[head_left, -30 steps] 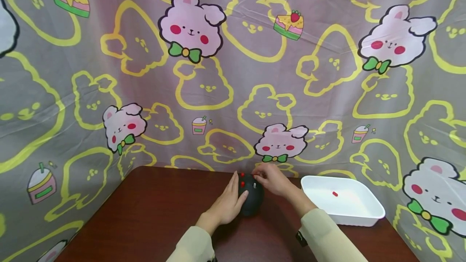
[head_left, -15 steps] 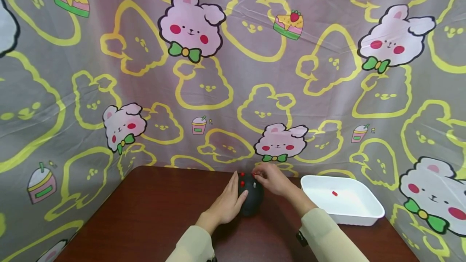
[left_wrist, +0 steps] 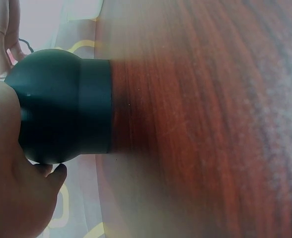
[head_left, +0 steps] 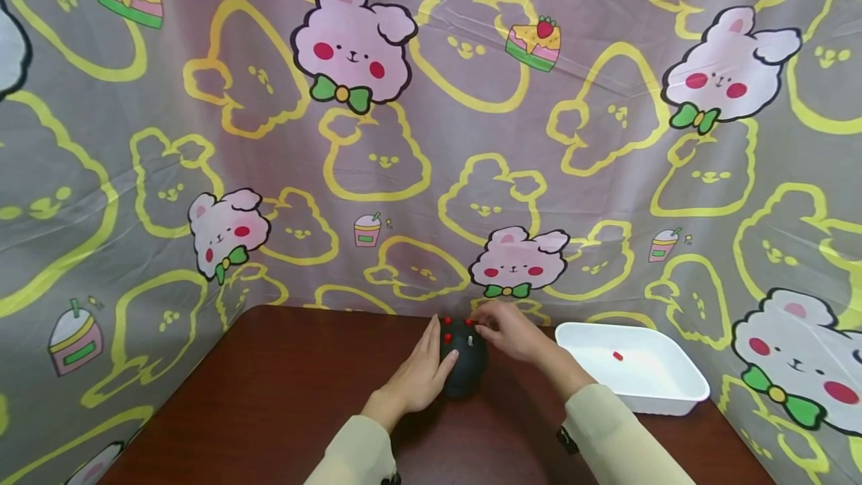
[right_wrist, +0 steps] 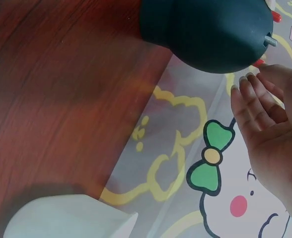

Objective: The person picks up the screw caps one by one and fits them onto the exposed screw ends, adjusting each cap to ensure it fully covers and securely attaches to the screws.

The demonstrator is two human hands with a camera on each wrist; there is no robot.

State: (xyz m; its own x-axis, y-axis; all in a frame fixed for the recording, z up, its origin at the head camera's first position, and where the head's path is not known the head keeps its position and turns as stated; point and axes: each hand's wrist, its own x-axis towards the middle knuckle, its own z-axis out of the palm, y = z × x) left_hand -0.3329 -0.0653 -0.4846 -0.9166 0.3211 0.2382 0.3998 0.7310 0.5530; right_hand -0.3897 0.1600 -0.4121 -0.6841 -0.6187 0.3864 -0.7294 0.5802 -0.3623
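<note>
A black ball-shaped body on a short cylindrical base [head_left: 465, 374] stands at the table's far side. My left hand [head_left: 420, 376] grips its left side, thumb across the front and fingers along the far left. Red caps [head_left: 448, 338] sit on its upper part, near a bare metal peg [right_wrist: 270, 41]. My right hand [head_left: 509, 331] is beside the right-hand red cap [head_left: 469, 322]. In the right wrist view, the thumb tip lies at or just against that cap [right_wrist: 258, 63], and the other fingers extend loosely below it. Whether the index finger touches the cap is hidden.
To the right stands a white tray [head_left: 673, 400] with one loose red piece [head_left: 617, 356] inside. The dark wooden table [head_left: 283, 380] meets a patterned cloth [head_left: 404, 171] at its back and sides.
My right hand has shifted slightly right, off the right-hand red cap, which now shows more fully. The left hand keeps its grip on the black ball-shaped body.
</note>
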